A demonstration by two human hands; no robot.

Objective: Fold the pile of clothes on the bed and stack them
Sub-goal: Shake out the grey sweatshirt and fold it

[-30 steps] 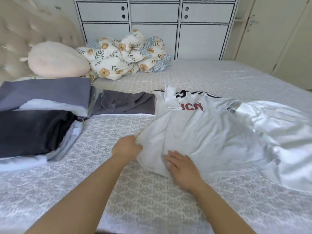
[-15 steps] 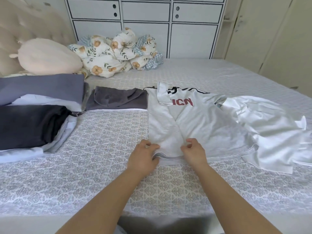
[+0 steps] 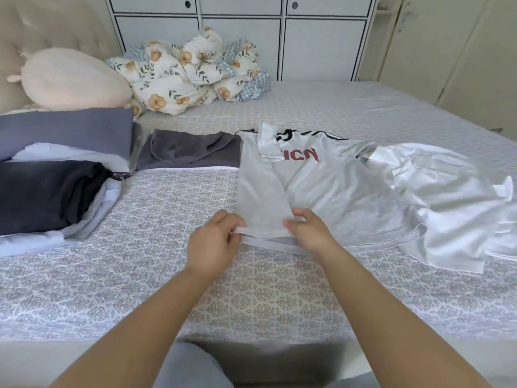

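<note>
A white T-shirt [image 3: 344, 191] with red letters and black shoulder stripes lies flat on the bed, its left side folded inward over the front. My left hand [image 3: 214, 242] pinches the bottom hem at the folded panel's left corner. My right hand [image 3: 310, 229] pinches the same hem at the panel's right corner. A shiny white garment [image 3: 447, 197] lies unfolded to the right, partly over the T-shirt's edge. A folded dark grey piece [image 3: 190, 149] lies behind, and a stack of folded clothes [image 3: 50, 189] sits at the left.
The patterned bedspread [image 3: 156, 275] covers the bed. A bundled floral quilt [image 3: 193, 71] and a cream pillow [image 3: 72, 79] lie at the head end. White cabinets [image 3: 240, 43] stand behind the bed, with a door at the right.
The T-shirt's left side has been laid inward and smoothed. Both hands moved from its crumpled lower part down to the hem, where they now pinch the folded panel's corners.
</note>
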